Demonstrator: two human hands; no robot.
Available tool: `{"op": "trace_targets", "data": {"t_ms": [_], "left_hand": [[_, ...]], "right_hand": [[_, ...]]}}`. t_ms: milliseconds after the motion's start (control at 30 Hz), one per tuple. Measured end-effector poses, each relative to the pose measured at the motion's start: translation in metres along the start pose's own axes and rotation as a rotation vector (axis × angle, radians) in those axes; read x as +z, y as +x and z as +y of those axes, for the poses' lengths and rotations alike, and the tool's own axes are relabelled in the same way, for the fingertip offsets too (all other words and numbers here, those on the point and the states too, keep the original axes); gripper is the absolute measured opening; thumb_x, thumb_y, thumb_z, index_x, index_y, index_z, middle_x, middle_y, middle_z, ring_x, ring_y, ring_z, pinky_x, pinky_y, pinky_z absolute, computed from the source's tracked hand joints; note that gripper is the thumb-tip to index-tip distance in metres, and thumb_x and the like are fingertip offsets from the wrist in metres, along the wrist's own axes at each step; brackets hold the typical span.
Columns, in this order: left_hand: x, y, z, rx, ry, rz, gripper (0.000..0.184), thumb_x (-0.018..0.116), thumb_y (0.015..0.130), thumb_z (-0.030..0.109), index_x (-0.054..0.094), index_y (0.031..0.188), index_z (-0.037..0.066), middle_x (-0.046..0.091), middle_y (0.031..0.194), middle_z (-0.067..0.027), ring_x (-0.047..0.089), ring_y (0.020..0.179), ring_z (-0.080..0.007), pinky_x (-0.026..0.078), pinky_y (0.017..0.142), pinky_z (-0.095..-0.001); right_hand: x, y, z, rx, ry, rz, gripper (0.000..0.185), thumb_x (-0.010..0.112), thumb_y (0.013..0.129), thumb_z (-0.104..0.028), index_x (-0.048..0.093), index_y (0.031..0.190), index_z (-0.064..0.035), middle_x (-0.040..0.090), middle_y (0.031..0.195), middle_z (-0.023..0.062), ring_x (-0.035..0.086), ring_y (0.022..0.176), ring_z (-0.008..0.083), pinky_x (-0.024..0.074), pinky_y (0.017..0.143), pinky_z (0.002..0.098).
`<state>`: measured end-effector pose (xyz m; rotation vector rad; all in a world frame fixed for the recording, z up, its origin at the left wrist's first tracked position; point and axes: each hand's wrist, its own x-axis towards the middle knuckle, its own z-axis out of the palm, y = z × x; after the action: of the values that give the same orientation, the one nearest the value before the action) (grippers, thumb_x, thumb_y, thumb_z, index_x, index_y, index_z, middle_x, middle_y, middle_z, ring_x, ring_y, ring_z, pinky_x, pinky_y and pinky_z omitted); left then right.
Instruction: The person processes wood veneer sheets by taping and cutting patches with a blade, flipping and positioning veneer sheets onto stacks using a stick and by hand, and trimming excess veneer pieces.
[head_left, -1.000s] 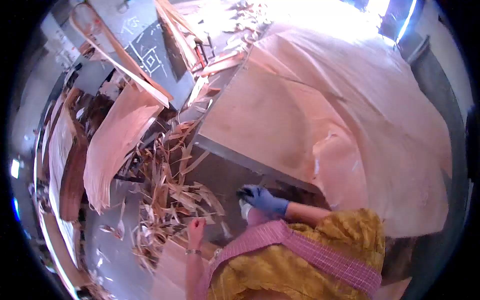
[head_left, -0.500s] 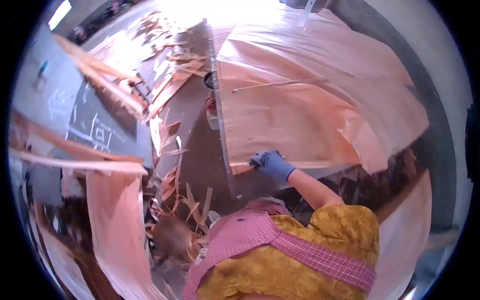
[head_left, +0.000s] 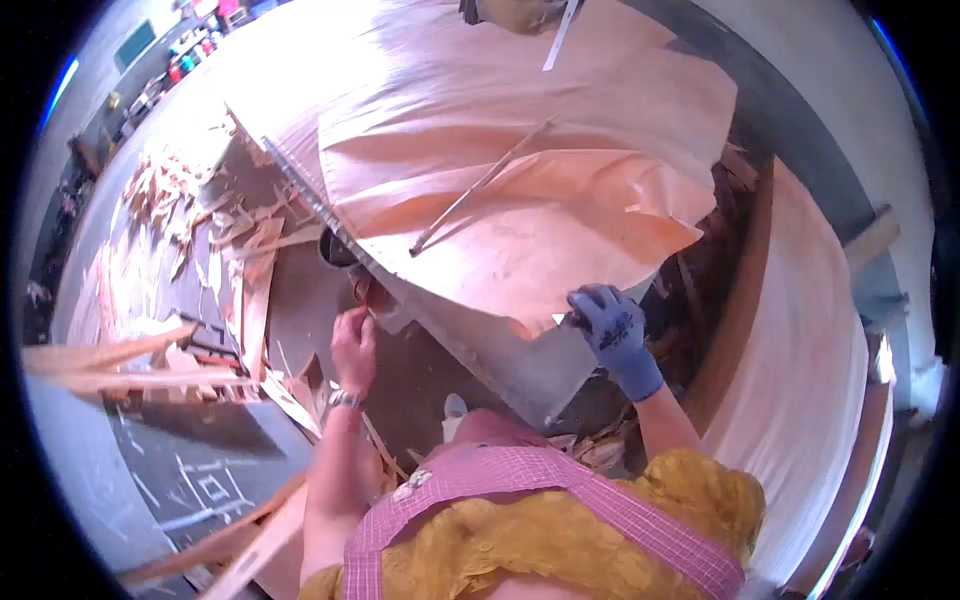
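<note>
Holding the gloved right hand (head_left: 610, 330) by the table (head_left: 525, 375) edge rn, fingers curled in, w/ a tiny white bit (head_left: 558, 319) at the tips; can't tell if pinched or just next to them. Got the veneer sheet (head_left: 490, 270) lying rumpled on the table near that hand, w/ a thin stick (head_left: 483, 187) across it. Have the bare left hand (head_left: 352, 350) past the table's other edge, fingers bent together, near a red thing (head_left: 372, 294); can't tell if touching. Can see a dark round container (head_left: 337, 249) just beside that edge, contents too dark to make out tbh.
</note>
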<state>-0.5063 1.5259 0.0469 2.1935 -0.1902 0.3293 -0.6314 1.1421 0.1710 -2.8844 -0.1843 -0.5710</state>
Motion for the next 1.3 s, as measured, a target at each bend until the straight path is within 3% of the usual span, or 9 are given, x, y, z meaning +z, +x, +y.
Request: {"op": "trace_targets", "data": {"t_ms": [167, 300, 367, 533, 667, 1000, 1067, 1200, 1300], "left_hand": [[0.079, 0.127, 0.039, 0.324, 0.237, -0.168, 0.032, 0.057, 0.093, 0.031, 0.064, 0.108, 0.004, 0.064, 0.106, -0.0165, 0.061, 0.100, -0.0356, 0.044, 0.091, -0.0472], [0.128, 0.175, 0.034, 0.187, 0.584, -0.660, 0.048, 0.066, 0.080, 0.049, 0.065, 0.108, 0.010, 0.067, 0.109, -0.0151, 0.062, 0.104, -0.0345, 0.040, 0.093, -0.0539], [0.150, 0.191, 0.012, 0.228, 0.566, -0.752, 0.033, 0.067, 0.076, 0.035, 0.070, 0.098, 0.010, 0.070, 0.102, -0.0118, 0.064, 0.103, -0.0292, 0.043, 0.092, -0.0513], [0.136, 0.216, 0.015, 0.272, 0.258, -0.935, 0.027, 0.062, 0.081, 0.028, 0.064, 0.093, 0.004, 0.069, 0.086, -0.0141, 0.069, 0.081, -0.0272, 0.054, 0.069, -0.0421], [0.088, 0.231, 0.048, -0.035, -0.259, -1.188, 0.025, 0.060, 0.089, 0.023, 0.052, 0.099, 0.000, 0.064, 0.074, -0.0086, 0.061, 0.051, -0.0128, 0.044, 0.042, -0.0244], [0.020, 0.207, 0.101, -0.114, -0.595, -1.389, 0.020, 0.060, 0.093, 0.022, 0.052, 0.098, 0.004, 0.065, 0.076, -0.0080, 0.061, 0.056, -0.0127, 0.045, 0.045, -0.0229], [0.013, 0.185, 0.114, -0.142, -0.608, -1.440, 0.018, 0.060, 0.094, 0.023, 0.053, 0.096, 0.006, 0.063, 0.075, -0.0063, 0.059, 0.056, -0.0123, 0.047, 0.049, -0.0234], [0.019, 0.136, 0.129, -0.159, -0.577, -1.506, 0.019, 0.059, 0.094, 0.024, 0.054, 0.097, 0.006, 0.065, 0.078, -0.0065, 0.062, 0.060, -0.0128, 0.049, 0.051, -0.0236], [0.027, 0.095, 0.132, -0.176, -0.588, -1.603, 0.020, 0.059, 0.095, 0.025, 0.054, 0.099, 0.005, 0.066, 0.079, -0.0066, 0.063, 0.062, -0.0131, 0.050, 0.052, -0.0236]], "right_hand": [[0.009, -0.005, -0.034, 0.107, -0.113, -0.065, 0.039, 0.065, 0.077, -0.017, 0.063, 0.115, -0.0160, 0.061, 0.110, 0.0055, 0.061, 0.097, 0.0254, 0.0533, 0.080, 0.0398], [0.010, 0.004, -0.071, 0.175, -0.212, -0.137, 0.039, 0.062, 0.077, -0.019, 0.062, 0.116, -0.0170, 0.060, 0.115, 0.0047, 0.060, 0.100, 0.0243, 0.0531, 0.081, 0.0402], [0.008, 0.009, -0.085, 0.174, -0.250, -0.117, 0.039, 0.061, 0.078, -0.020, 0.062, 0.116, -0.0168, 0.059, 0.116, 0.0050, 0.059, 0.100, 0.0244, 0.0537, 0.080, 0.0377], [0.003, 0.021, -0.137, 0.320, -0.279, -0.118, 0.038, 0.060, 0.078, -0.017, 0.061, 0.117, -0.0159, 0.058, 0.118, 0.0055, 0.059, 0.101, 0.0249, 0.0545, 0.079, 0.0365], [0.005, 0.000, -0.165, 0.432, -0.336, -0.066, 0.037, 0.064, 0.077, -0.019, 0.064, 0.114, -0.0167, 0.059, 0.119, 0.0057, 0.061, 0.103, 0.0263, 0.0546, 0.080, 0.0371], [0.012, -0.114, -0.218, 0.786, -0.284, 0.155, 0.030, 0.071, 0.073, -0.010, 0.069, 0.104, -0.0111, 0.064, 0.111, 0.0108, 0.064, 0.101, 0.0279, 0.0559, 0.083, 0.0381], [0.021, -0.141, -0.223, 1.029, 0.069, 0.394, 0.032, 0.074, 0.071, -0.019, 0.070, 0.103, -0.0144, 0.065, 0.109, 0.0076, 0.064, 0.098, 0.0269, 0.0546, 0.082, 0.0384], [0.023, -0.210, -0.223, 0.862, -0.320, 0.320, 0.030, 0.069, 0.081, -0.011, 0.067, 0.110, -0.0059, 0.063, 0.115, 0.0152, 0.066, 0.096, 0.0302, 0.0562, 0.081, 0.0397], [0.018, -0.265, -0.223, 1.522, 0.544, 0.843, 0.023, 0.065, 0.081, -0.011, 0.069, 0.104, -0.0087, 0.065, 0.113, 0.0142, 0.063, 0.102, 0.0335, 0.0521, 0.088, 0.0406]]}}
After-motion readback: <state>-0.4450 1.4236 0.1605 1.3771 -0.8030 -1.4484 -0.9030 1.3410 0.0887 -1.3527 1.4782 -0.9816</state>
